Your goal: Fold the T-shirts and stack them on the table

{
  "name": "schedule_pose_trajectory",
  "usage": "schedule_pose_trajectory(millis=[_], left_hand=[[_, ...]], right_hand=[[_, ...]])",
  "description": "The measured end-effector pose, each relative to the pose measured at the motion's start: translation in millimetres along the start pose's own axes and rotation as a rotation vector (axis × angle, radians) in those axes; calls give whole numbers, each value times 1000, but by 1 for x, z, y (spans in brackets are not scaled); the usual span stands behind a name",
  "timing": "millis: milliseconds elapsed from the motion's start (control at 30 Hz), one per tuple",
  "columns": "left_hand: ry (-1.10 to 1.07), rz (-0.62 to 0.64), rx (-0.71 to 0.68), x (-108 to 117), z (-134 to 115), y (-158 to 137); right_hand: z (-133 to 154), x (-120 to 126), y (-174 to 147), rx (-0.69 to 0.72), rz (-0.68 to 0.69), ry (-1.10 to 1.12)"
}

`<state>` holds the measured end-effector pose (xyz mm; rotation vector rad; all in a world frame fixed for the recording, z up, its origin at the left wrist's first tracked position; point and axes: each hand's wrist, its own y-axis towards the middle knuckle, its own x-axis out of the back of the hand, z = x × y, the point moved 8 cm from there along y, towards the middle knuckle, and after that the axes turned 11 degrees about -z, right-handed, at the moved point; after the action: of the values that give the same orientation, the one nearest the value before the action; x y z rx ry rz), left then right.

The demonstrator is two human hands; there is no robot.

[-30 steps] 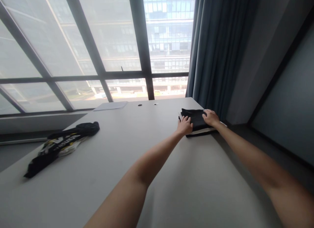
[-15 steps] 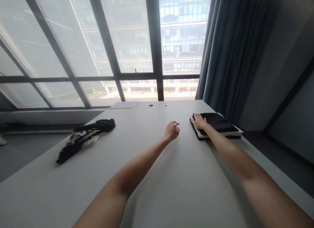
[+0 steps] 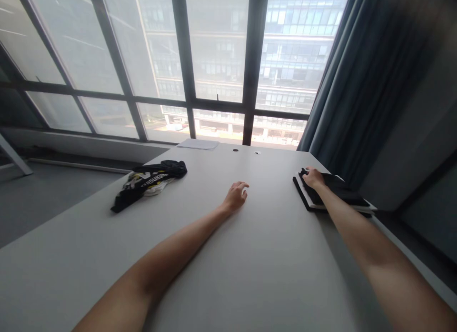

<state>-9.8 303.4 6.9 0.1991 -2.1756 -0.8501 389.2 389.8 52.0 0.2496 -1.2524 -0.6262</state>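
On the right side of the table lies a stack of folded black and white cloth (image 3: 342,191), perhaps clothes. My right hand (image 3: 314,178) is at its far left corner, with the fingers closed on an edge of the top black cloth, which bunches up a little there. My left hand (image 3: 236,196) is over the middle of the white table (image 3: 264,256), fingers curved and apart, holding nothing. A crumpled black garment (image 3: 150,182) with white lettering and yellow and white patches rests at the left edge of the table, away from both hands.
White paper sheets (image 3: 198,144) lie at the far end of the table. Near them are a dark round disc (image 3: 235,150) and a small white item (image 3: 257,153). Large windows stand behind, and a blue-grey curtain (image 3: 339,79) hangs at the right.
My right hand has gone from lying flat with spread fingers on the stack to gripping its top cloth at the corner. My left hand is farther from the stack. The view has shifted.
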Motion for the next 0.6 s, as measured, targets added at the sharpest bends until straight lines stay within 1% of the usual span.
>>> schedule_pose_trajectory(millis=[67, 200, 300, 433, 600], left_hand=[[-23, -6, -8, 6, 0, -5], [-37, -5, 56, 7, 6, -9], [-42, 15, 72, 4, 6, -9], [-53, 33, 71, 4, 3, -10], [-69, 38, 74, 6, 2, -10]], right_hand=[[-1, -1, 2, -24, -6, 15], [-1, 6, 0, -61, -56, -17], [8, 12, -6, -14, -74, -49], [21, 13, -13, 43, -82, -69], [28, 6, -21, 25, 10, -103]])
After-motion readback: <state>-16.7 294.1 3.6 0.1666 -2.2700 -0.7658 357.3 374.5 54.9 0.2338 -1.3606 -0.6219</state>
